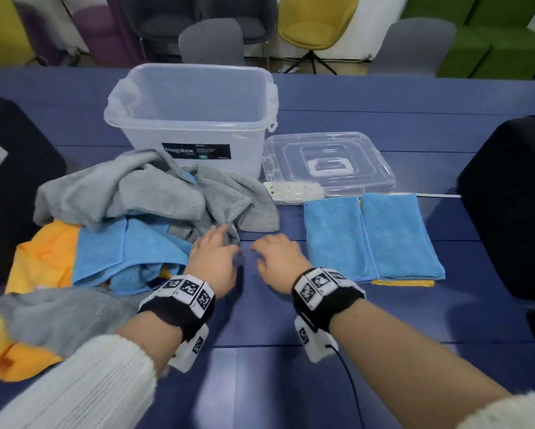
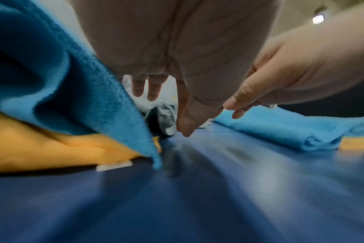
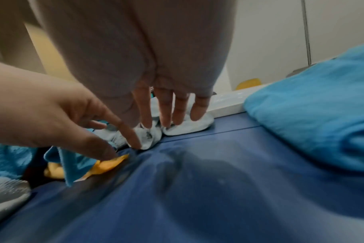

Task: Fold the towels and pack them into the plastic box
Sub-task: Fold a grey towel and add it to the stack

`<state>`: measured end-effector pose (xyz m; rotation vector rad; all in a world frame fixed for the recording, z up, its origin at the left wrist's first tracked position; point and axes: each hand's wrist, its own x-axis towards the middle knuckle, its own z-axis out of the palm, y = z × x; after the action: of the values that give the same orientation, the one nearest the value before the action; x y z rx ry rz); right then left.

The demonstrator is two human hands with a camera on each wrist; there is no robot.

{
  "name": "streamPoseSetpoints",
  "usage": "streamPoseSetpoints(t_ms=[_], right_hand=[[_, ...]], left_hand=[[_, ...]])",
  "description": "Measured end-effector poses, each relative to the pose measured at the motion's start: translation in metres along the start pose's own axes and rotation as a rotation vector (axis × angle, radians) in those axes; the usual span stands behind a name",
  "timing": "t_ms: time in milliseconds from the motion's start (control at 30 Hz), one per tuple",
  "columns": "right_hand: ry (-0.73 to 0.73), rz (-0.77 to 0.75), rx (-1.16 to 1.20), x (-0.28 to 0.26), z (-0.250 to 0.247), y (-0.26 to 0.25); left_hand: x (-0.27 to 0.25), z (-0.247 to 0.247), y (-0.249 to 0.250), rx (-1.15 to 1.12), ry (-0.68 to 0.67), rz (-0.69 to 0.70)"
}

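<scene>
A clear plastic box [image 1: 142,125] stands open and empty at the back of the blue table [image 1: 291,351]. In front of it lies a loose pile of grey towels [image 1: 130,190], blue towels [image 1: 130,249] and yellow towels [image 1: 40,261]. A folded blue towel stack [image 1: 371,236] sits on a yellow one at the right. My left hand [image 1: 219,244] reaches with straight fingers to a grey towel corner [image 3: 150,139], its index finger touching it. My right hand [image 1: 266,252] hovers beside it, fingers [image 3: 166,111] hanging straight and holding nothing.
The box's clear lid [image 1: 328,162] lies right of the box, with a white power strip [image 1: 294,191] in front of it. Dark bags stand at the left [image 1: 15,187] and right [image 1: 514,209] table edges. Chairs [image 1: 315,23] line the far side.
</scene>
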<state>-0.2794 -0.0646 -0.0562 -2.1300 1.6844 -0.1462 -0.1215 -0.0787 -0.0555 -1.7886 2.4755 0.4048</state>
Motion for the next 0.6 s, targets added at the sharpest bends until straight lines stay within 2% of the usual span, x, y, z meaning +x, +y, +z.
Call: streamPoseSetpoints(t_ms=[33,133,200,267,367,467,533,600], right_hand=[[-0.08,0.025,-0.015,0.008,0.005,-0.01],[-0.171,0.088,-0.007,0.028,0.016,-0.029],[-0.221,0.137,0.046,0.036,0.018,-0.035],[-0.221,0.171,0.16,0.045,0.019,-0.036],[-0.054,0.121,0.388,0.052,0.012,-0.04],[0.26,0.088,0.564,0.05,-0.015,-0.053],[0.443,0.022,0.618,0.046,-0.045,-0.066],[0.546,-0.097,0.595,0.04,-0.081,-0.078]], left_hand=[[0.003,0.001,-0.007,0.073,-0.061,-0.001],[0.012,0.004,-0.019,0.157,-0.163,-0.007],[0.017,0.005,-0.025,0.102,-0.126,-0.011],[0.017,0.005,-0.027,-0.027,0.002,0.037],[0.013,-0.007,-0.029,-0.284,0.223,0.103],[0.008,-0.038,-0.029,-0.492,0.437,0.023],[0.006,-0.065,-0.03,-0.629,0.562,-0.024],[0.005,-0.093,-0.032,-0.683,0.654,0.009]])
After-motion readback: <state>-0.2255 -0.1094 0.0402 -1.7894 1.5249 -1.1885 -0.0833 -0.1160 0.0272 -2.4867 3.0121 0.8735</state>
